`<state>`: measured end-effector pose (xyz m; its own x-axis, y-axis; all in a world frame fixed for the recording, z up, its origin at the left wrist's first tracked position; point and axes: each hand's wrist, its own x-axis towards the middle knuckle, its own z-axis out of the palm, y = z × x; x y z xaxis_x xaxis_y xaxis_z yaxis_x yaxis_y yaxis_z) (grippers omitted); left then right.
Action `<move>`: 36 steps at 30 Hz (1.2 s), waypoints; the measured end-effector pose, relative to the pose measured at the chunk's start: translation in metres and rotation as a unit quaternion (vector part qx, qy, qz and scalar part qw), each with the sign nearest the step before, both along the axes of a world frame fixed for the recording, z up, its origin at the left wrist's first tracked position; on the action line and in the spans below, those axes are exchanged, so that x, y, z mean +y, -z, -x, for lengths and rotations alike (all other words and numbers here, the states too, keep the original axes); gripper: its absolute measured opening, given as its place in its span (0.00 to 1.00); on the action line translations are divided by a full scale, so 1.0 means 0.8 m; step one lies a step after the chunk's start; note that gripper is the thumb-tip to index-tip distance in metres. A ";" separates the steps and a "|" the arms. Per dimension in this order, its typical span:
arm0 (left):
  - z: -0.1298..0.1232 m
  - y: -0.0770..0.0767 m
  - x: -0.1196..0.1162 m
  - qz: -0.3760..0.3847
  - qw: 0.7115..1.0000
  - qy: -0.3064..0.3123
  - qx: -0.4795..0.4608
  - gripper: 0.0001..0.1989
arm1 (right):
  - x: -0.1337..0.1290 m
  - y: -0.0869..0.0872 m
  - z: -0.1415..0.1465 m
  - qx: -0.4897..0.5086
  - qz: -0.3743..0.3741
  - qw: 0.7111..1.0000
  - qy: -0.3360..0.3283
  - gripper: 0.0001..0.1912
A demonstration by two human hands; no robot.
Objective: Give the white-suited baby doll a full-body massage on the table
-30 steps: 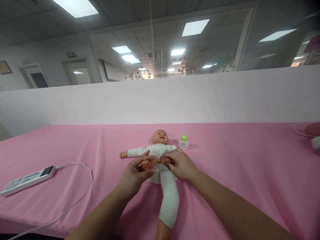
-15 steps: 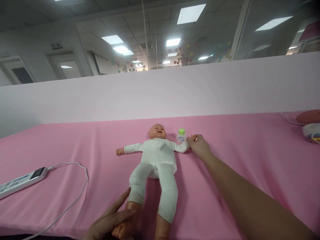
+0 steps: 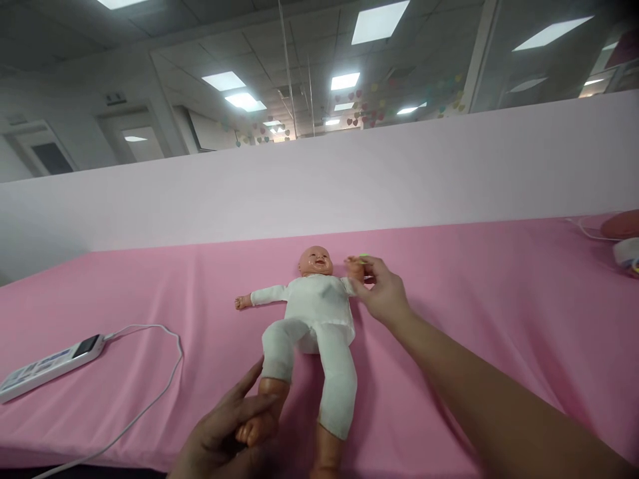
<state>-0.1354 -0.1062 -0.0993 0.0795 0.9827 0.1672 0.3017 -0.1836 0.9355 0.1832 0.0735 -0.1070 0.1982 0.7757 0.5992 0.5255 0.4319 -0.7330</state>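
A baby doll (image 3: 319, 299) in white cloth clothing lies face up on a pink sheet, its head away from me. My left hand (image 3: 219, 432) is around the foot on the doll's left-of-view leg, with one finger along the trouser leg and another across the ankle. My right hand (image 3: 384, 289) grips the doll's right-of-view forearm, which is bent upward beside the head. Behind these fingers a small bottle is almost wholly hidden; only its green cap (image 3: 363, 255) peeks out. The doll's other arm stretches out to the left.
On the left lies a white power strip (image 3: 52, 367) whose cable (image 3: 172, 379) loops towards the near edge. A white padded wall (image 3: 309, 186) borders the back of the pink sheet (image 3: 474, 299). Part of an orange-pink object (image 3: 622, 225) shows at the far right, beside a white cloth-like item (image 3: 628, 254).
My right hand has moved left and bent the doll's arm up towards its head, covering most of the bottle. My left hand has raised the doll's foot slightly.
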 end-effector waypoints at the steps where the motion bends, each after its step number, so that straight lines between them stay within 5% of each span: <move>1: -0.004 -0.005 0.006 -0.007 1.000 0.009 -0.003 0.19 | -0.007 -0.002 0.012 -0.054 -0.019 0.998 -0.033 0.20; 7: -0.023 -0.024 0.058 -0.047 0.998 0.030 -0.021 0.17 | -0.016 -0.001 0.040 -0.267 -0.042 0.949 -0.160 0.14; 16: -0.043 -0.039 0.111 0.004 0.998 0.041 -0.042 0.17 | -0.016 0.000 0.039 -0.271 -0.033 0.939 -0.207 0.16; 21: -0.033 -0.025 0.090 -0.013 0.998 0.045 -0.049 0.18 | -0.008 0.005 0.026 -0.179 -0.041 0.970 -0.158 0.16; 26: -0.010 0.000 0.040 -0.040 0.998 0.012 -0.050 0.17 | 0.018 0.011 -0.023 0.010 0.018 1.000 0.006 0.22; 31: 0.008 0.022 0.000 0.004 0.997 -0.038 -0.065 0.18 | 0.039 0.023 -0.072 0.025 0.190 0.973 0.128 0.31; 36: 0.024 0.039 -0.010 0.008 0.998 -0.041 -0.042 0.19 | 0.049 0.039 -0.096 0.011 0.317 0.938 0.138 0.36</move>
